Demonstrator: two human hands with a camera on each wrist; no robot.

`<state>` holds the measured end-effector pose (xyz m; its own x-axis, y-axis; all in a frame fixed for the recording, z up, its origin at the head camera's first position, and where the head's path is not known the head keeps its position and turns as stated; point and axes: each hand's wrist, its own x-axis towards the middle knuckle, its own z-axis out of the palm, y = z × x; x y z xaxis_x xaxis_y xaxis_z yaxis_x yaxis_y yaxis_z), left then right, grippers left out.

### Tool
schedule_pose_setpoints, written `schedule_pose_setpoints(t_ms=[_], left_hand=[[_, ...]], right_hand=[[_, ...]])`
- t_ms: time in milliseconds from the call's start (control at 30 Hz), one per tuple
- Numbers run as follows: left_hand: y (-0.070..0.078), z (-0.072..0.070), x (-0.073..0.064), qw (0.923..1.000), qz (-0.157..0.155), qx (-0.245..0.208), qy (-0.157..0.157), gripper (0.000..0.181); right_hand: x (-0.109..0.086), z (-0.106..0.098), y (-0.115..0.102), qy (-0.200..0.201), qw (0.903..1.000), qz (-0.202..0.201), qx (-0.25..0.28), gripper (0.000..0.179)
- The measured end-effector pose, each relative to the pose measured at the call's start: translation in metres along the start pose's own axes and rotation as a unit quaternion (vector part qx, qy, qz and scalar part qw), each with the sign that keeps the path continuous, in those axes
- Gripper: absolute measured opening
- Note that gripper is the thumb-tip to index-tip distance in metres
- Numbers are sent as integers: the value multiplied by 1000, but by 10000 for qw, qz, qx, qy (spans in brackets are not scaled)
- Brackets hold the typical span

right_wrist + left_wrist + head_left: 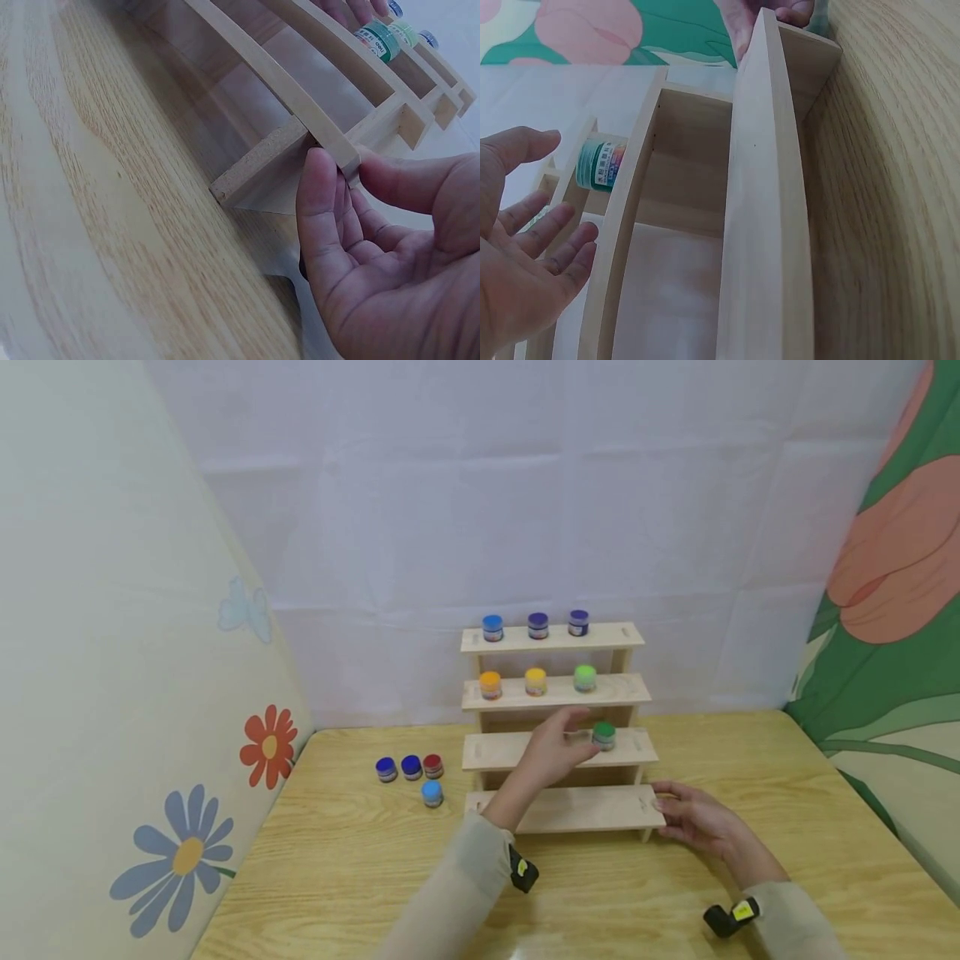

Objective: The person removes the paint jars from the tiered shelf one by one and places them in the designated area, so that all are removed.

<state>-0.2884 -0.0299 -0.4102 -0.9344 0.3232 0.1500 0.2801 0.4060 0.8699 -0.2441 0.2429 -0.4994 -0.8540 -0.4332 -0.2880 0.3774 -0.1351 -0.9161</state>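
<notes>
A wooden tiered stand [558,810] is on the table. My right hand [701,822] pinches the right end of its lowest step; in the right wrist view the thumb [405,180] is on top and the index finger [321,187] beneath. On the step above, towards its right end, sits a jar of green paint [603,737]. My left hand [557,750] is just left of this jar, holding nothing. The left wrist view shows its fingers [540,232] spread and a gap to the green jar [601,163].
Orange [491,686], yellow [536,682] and light green [585,679] jars stand on the second step from the top. A blue jar [492,628] and two purple jars [537,626] line the top step. Dark blue [411,767], red [432,767] and light blue [432,793] jars are left of the stand.
</notes>
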Motion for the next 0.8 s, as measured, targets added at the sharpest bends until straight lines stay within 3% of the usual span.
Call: schedule_pose_setpoints(t_ms=[267,800], left_hand=[[2,10,8,9999,79,102,-104,57],[1,24,18,9972,-89,725,-129,55]], right_hand=[[1,0,0,109,9999,36,-116,52],[-1,0,0,-141,9999,-62,22,39]])
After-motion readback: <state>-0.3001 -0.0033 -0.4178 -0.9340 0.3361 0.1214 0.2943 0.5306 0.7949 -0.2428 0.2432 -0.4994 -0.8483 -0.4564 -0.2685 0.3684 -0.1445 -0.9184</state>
